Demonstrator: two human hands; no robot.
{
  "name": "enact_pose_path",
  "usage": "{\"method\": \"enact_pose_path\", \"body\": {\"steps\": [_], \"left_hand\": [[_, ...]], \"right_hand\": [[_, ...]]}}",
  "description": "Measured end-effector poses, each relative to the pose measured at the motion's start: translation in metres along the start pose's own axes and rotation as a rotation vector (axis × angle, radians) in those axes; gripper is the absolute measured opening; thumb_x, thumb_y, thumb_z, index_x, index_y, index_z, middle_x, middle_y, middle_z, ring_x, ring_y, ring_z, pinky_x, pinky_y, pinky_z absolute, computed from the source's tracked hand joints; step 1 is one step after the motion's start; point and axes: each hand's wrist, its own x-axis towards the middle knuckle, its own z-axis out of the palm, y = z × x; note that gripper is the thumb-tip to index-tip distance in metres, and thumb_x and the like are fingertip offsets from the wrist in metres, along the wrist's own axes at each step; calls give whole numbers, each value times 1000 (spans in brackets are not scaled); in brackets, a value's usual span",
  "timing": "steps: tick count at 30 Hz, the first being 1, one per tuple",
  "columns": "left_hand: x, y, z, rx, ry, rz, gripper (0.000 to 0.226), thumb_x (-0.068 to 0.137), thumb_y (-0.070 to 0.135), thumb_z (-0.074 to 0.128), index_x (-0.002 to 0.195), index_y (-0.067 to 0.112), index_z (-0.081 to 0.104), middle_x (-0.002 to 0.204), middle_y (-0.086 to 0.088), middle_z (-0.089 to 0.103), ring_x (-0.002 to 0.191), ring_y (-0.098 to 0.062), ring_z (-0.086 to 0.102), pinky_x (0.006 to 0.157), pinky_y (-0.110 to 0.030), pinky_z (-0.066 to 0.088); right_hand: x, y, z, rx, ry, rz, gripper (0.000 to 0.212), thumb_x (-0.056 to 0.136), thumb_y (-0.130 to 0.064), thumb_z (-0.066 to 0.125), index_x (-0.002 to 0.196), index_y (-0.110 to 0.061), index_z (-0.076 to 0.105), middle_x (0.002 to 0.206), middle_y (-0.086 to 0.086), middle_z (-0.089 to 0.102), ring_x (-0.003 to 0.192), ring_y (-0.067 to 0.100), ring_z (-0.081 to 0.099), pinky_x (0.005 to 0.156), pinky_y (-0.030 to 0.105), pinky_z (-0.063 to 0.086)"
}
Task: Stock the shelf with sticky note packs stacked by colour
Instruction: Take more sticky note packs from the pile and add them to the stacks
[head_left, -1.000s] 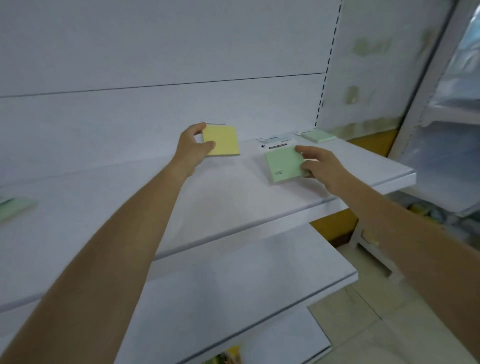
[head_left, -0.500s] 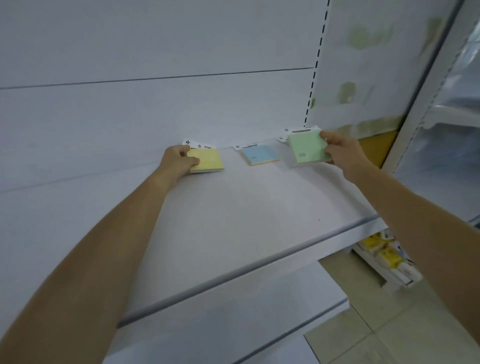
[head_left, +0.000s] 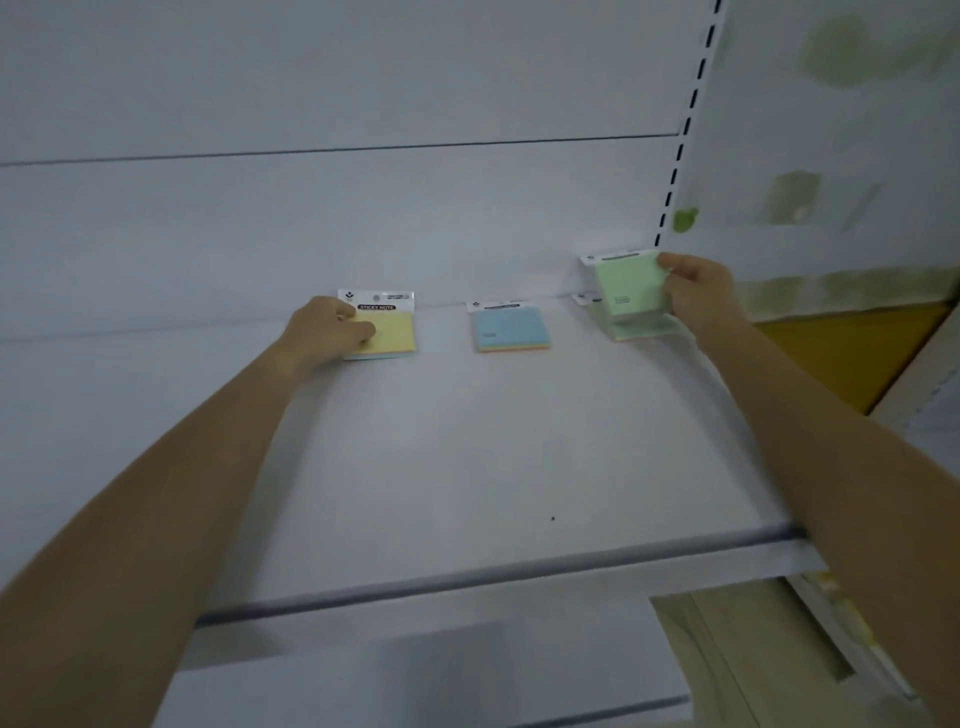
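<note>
A yellow sticky note pack (head_left: 392, 332) lies flat at the back of the white shelf (head_left: 467, 467). My left hand (head_left: 327, 330) rests on its left part, fingers curled, thumb on its top. A blue pack (head_left: 510, 328) lies to its right, untouched. At the back right corner my right hand (head_left: 698, 293) pinches a green pack (head_left: 628, 286) by its right edge and holds it tilted just above another green pack (head_left: 641, 327) lying on the shelf.
The shelf's back wall rises right behind the packs, with a slotted upright (head_left: 685, 130) at the right. A lower shelf (head_left: 415, 675) juts out beneath. To the right are a stained wall panel and a tan floor (head_left: 753, 665).
The yellow pack has come down flat on the shelf under my left hand. My right hand has carried the green pack further right to the back corner, above another green pack.
</note>
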Motion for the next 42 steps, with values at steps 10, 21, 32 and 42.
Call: {"method": "enact_pose_path", "body": {"steps": [10, 21, 32, 42], "left_hand": [[-34, 17, 11, 325, 172, 260, 47, 88, 30, 52, 132, 14, 48, 142, -16, 39, 132, -34, 31, 108, -42, 31], [-104, 90, 92, 401, -430, 766, 55, 90, 52, 41, 141, 33, 32, 154, 7, 26, 140, -16, 20, 116, -27, 13], [-110, 91, 90, 370, -421, 708, 52, 91, 48, 43, 140, 33, 35, 154, 10, 26, 141, -12, 21, 116, -26, 15], [-126, 80, 56, 538, -410, 698, 55, 94, 48, 36, 144, 27, 28, 154, 9, 26, 142, -10, 24, 115, -28, 20]], "right_hand": [[-6, 15, 4, -531, -87, -208, 36, 91, -4, 34, 120, 3, 54, 128, 25, 54, 118, 39, 49, 102, 39, 36], [-3, 25, 6, -607, -149, -177, 39, 92, -28, 37, 121, -6, 53, 122, 22, 57, 115, 38, 48, 100, 41, 35], [-12, 26, 5, -664, -107, -242, 52, 92, -40, 39, 136, -13, 38, 145, 17, 32, 132, 35, 28, 110, 43, 23], [-51, -36, 72, -809, -392, -844, 49, 93, -36, 45, 138, -18, 39, 150, 8, 33, 137, 26, 33, 112, 38, 23]]}}
